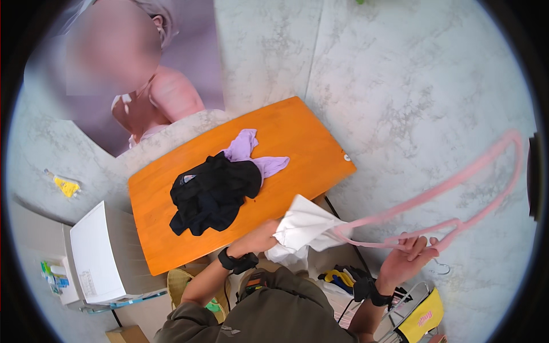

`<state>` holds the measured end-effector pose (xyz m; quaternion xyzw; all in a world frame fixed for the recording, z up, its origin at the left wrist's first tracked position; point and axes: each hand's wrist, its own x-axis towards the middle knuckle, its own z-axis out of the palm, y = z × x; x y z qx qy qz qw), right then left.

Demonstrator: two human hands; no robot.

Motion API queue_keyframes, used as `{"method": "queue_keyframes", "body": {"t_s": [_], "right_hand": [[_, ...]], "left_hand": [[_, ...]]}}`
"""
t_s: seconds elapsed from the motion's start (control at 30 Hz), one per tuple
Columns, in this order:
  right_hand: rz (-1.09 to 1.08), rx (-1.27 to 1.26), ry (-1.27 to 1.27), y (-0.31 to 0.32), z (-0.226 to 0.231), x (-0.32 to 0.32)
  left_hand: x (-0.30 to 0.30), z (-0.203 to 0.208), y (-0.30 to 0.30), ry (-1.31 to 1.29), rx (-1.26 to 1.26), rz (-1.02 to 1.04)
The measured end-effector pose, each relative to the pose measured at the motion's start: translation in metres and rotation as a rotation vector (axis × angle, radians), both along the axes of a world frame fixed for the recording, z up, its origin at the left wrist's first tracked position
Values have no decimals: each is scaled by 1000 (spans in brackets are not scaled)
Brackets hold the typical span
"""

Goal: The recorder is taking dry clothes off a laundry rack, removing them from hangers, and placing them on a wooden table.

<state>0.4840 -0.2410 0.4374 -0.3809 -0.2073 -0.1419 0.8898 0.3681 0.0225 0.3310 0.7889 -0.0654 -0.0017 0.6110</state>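
Note:
My left hand [266, 235] is closed on a bunched white cloth garment [306, 224] in front of the table's near edge. A pink plastic clothes hanger [437, 191], blurred by motion, stretches from this garment up to the right. The hanger's left end meets the cloth; how far it reaches inside is hidden. My right hand [407, 257] has its fingers curled round the hanger's lower bar, close to its metal hook [440, 267]. Beyond my left hand, a crumpled black garment [214, 194] lies on the orange wooden table [311, 143], partly over a lavender garment [269, 164].
A large poster [200, 51] covers part of the wall at the far left. Left of the table stands a white-topped box [97, 251]. Below are a woven basket [178, 283], a cardboard box [127, 334], dark and yellow clothes [340, 277] and a yellow folding chair [422, 317].

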Motion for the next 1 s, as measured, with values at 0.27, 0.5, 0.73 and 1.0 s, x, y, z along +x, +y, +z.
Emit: {"method": "queue_keyframes", "body": {"t_s": [0.27, 0.5, 0.73, 1.0], "right_hand": [[152, -897, 199, 84, -89, -31], [502, -964, 275, 137, -109, -55], [612, -1052, 297, 160, -123, -59], [633, -1059, 358, 153, -142, -63]], "left_hand": [[-48, 66, 65, -361, 215, 510], [-81, 89, 164, -511, 383, 1080], [-51, -39, 235, -219, 402, 1163], [-41, -190, 222, 569, 877, 837]]}}
